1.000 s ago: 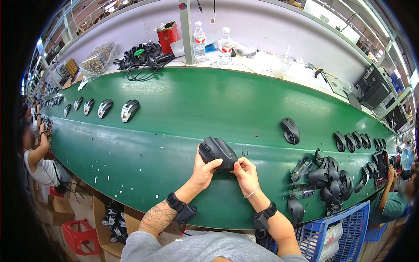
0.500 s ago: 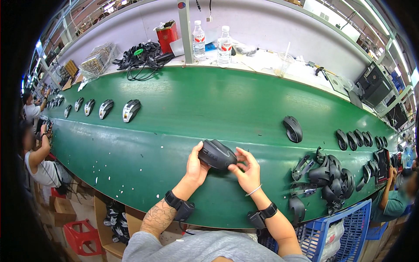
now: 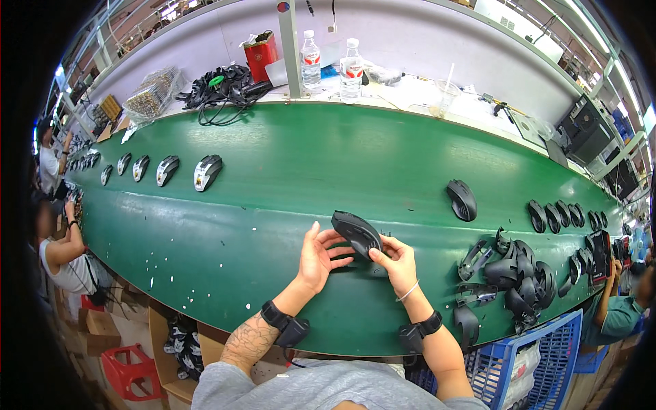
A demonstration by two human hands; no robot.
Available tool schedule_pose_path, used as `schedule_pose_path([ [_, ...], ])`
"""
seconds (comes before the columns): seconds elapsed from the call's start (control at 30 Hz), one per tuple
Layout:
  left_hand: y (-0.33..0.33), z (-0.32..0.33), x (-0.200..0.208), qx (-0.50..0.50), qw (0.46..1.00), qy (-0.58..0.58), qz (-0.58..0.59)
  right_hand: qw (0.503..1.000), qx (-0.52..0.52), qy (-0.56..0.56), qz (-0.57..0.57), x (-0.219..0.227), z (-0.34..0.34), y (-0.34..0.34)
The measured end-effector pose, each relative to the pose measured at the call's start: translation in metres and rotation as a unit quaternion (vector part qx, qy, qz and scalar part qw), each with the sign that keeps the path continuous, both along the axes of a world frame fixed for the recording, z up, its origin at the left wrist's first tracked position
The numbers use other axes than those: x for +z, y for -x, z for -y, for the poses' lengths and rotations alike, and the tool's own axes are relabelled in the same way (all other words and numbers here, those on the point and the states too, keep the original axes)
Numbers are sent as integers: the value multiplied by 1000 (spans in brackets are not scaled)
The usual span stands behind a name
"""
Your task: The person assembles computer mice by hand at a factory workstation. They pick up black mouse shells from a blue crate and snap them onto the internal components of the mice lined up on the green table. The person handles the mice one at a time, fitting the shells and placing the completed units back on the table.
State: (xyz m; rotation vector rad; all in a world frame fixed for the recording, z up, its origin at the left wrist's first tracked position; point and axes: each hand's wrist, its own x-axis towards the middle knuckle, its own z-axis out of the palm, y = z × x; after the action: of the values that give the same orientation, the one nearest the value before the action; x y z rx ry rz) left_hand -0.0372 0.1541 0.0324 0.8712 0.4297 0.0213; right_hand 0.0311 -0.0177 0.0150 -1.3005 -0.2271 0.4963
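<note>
A black computer mouse is tilted above the near part of the green bench. My right hand pinches its lower right end between thumb and fingers. Beside its left side, my left hand is open with fingers spread, the fingertips close under the mouse; whether they touch it I cannot tell. Each wrist wears a black strapped device. To the right lies a pile of loose black mouse shells, and another whole black mouse rests behind it.
Several mice with silver-white parts are spaced along the far left. More black mice line the right. Bottles and a cable heap occupy the back shelf. A blue crate stands by the near edge; people sit both sides.
The mouse has turned and tipped up, moving slightly right and away from me. My left hand has let go of it and opened; my right hand now grips its end.
</note>
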Motion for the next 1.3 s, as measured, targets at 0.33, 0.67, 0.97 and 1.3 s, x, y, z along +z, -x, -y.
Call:
schedule_pose_path([
  [0.33,3,5,-8,-58,995,-77,40,890,-316,212,253,-13,22,-41],
  [0.67,1,9,-11,-39,997,-57,46,832,-328,307,325,-22,39,-58],
  [0.97,2,6,-11,-32,995,-74,53,606,-336,575,435,13,58,-51],
  [1.3,-1,2,-26,-66,996,-32,51,657,-220,687,219,1,103,-50],
])
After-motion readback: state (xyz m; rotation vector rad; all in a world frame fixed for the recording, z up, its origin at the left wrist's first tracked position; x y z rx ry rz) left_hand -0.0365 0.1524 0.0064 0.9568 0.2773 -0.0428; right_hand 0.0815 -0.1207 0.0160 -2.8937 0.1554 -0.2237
